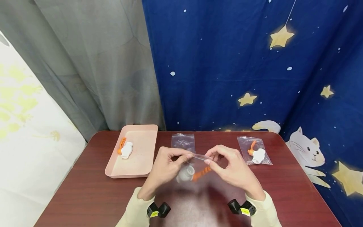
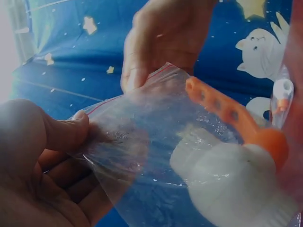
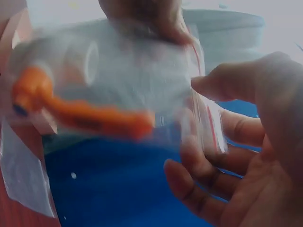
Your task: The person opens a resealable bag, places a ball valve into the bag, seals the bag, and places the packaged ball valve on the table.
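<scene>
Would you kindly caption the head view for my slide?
Left hand and right hand hold a clear bag containing a white and orange part.

I have my 2 forearms (image 1: 133, 210) stretched forward there; the left grip (image 1: 165, 165) and the right grip (image 1: 233, 167) are near each other, both pinching between thumb and fingers.
</scene>
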Demonstrator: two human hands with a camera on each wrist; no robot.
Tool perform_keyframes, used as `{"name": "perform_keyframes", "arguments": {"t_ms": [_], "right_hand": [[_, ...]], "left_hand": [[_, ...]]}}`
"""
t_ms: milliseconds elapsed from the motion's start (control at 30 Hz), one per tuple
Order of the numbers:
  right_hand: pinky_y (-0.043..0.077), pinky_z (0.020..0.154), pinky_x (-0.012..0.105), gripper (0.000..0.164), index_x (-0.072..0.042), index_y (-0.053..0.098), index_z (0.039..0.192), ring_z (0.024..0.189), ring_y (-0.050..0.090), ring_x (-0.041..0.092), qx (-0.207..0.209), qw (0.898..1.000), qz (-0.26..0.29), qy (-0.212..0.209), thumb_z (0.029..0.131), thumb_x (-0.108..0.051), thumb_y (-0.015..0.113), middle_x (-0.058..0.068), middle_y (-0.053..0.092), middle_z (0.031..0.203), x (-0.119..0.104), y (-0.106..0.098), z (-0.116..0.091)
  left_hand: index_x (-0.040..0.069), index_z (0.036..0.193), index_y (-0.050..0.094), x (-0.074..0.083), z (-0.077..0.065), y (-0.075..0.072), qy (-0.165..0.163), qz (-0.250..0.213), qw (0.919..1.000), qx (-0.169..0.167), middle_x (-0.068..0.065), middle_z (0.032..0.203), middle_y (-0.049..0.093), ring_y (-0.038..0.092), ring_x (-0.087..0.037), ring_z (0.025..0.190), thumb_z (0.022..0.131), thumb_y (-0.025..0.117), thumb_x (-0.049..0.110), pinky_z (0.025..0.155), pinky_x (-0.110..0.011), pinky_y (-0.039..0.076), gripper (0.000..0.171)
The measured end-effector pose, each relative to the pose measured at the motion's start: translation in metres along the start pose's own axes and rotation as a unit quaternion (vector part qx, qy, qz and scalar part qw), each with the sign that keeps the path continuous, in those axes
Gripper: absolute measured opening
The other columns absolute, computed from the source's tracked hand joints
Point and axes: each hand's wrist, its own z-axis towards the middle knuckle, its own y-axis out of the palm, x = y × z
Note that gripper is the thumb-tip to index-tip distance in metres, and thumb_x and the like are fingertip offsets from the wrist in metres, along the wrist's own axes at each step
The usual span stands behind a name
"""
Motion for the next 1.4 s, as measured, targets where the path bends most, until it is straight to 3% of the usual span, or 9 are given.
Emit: {"name": "perform_keyframes", "arguments": {"t_ms": [300,500,667,1000,1200,1400], "right_hand": [[0.047,0.069,0.013,0.009,-0.022,0.073,0.095,0.077,0.057,0.001,-0.006,0.998,-0.006,-0.065,0.094,-0.014,0.075,-0.013,0.065,0.085,-0.012,0.023,0.003],[0.040,0.059,0.012,0.011,-0.023,0.072,0.089,0.069,0.049,-0.003,-0.008,0.996,-0.003,-0.091,0.092,-0.013,0.077,-0.015,0.059,0.078,-0.011,0.025,0.002],[0.034,0.055,0.009,0.016,-0.025,0.070,0.084,0.063,0.044,-0.005,-0.022,0.996,0.013,-0.091,0.093,-0.013,0.075,-0.015,0.054,0.071,-0.011,0.024,0.000],[0.031,0.055,0.007,0.018,-0.024,0.069,0.083,0.063,0.041,-0.006,-0.010,0.994,0.013,-0.111,0.092,-0.010,0.074,-0.015,0.048,0.069,-0.012,0.025,-0.001],[0.033,0.052,0.013,0.018,-0.026,0.068,0.084,0.063,0.041,-0.005,-0.004,0.995,0.004,-0.104,0.094,-0.012,0.072,-0.015,0.045,0.069,-0.012,0.024,0.001],[0.033,0.051,0.015,0.019,-0.028,0.068,0.084,0.062,0.040,-0.004,-0.003,0.995,-0.001,-0.099,0.095,-0.013,0.072,-0.015,0.044,0.069,-0.011,0.021,0.001]], "left_hand": [[0.015,0.091,0.083,-0.001,-0.003,0.011,0.045,0.054,0.9971,-0.030,0.005,0.086,0.080,0.067,0.003,0.075,0.093,0.074,0.012,0.063,-0.020,0.056,0.009],[0.018,0.090,0.082,-0.004,-0.003,0.005,0.080,0.080,0.9907,-0.076,0.010,0.081,0.077,0.060,0.006,0.070,0.095,0.073,0.014,0.062,-0.014,0.050,0.011],[0.018,0.088,0.081,-0.005,-0.003,0.002,0.094,0.068,0.9886,-0.095,0.010,0.080,0.077,0.060,0.005,0.070,0.094,0.073,0.013,0.061,-0.014,0.049,0.010],[0.017,0.089,0.082,-0.002,-0.003,0.002,0.074,0.032,0.9937,-0.078,0.008,0.081,0.078,0.063,0.003,0.070,0.092,0.074,0.009,0.061,-0.017,0.052,0.012],[0.016,0.087,0.081,-0.004,-0.002,-0.001,0.065,0.014,0.9969,-0.043,0.004,0.076,0.076,0.066,-0.002,0.064,0.090,0.075,0.007,0.059,-0.023,0.057,0.012],[0.014,0.085,0.081,-0.005,-0.001,-0.005,0.046,-0.002,0.9984,-0.031,0.002,0.073,0.075,0.068,-0.007,0.062,0.092,0.074,0.009,0.060,-0.028,0.059,0.011]]}}
